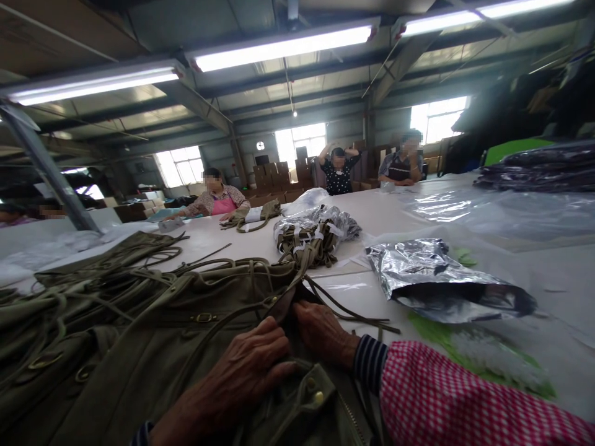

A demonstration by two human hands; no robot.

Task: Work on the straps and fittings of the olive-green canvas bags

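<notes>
A pile of olive-green bags (139,334) with straps and brass buckles lies in front of me on the white table (558,279). My left hand (246,368) rests on top of the nearest bag, fingers curled over a fold of the fabric near a strap. My right hand (323,331), in a red checked sleeve over a striped cuff, presses down on the same bag's edge beside the left hand, its fingertips tucked under the fabric. Thin green straps (357,316) trail out to the right of the hands.
An open silver foil bag (441,282) lies to the right. A bundle of green straps in foil (311,238) sits further back. Clear plastic sheets (502,210) and dark packed goods (543,167) are at the far right. Three people (216,198) sit across the table; cardboard boxes stand behind.
</notes>
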